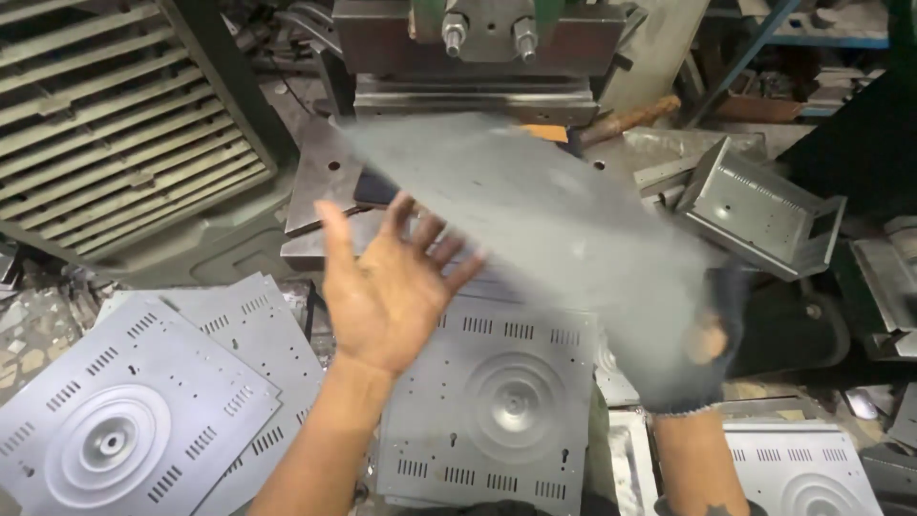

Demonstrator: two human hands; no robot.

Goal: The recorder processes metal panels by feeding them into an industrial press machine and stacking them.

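Right hand (712,349), gloved, is gripping the blurred metal sheet (544,220) by its near corner, steadying it; left hand (387,282) is hovering released, fingers spread, just beneath the sheet, above a stamped panel (497,401).

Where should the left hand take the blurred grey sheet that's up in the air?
On the sheet's near left edge, coming from below and the left. The right hand pinches its lower right corner, so the sheet slopes up toward the press. The open left hand sits just under that free edge, palm up, apparently not gripping it.
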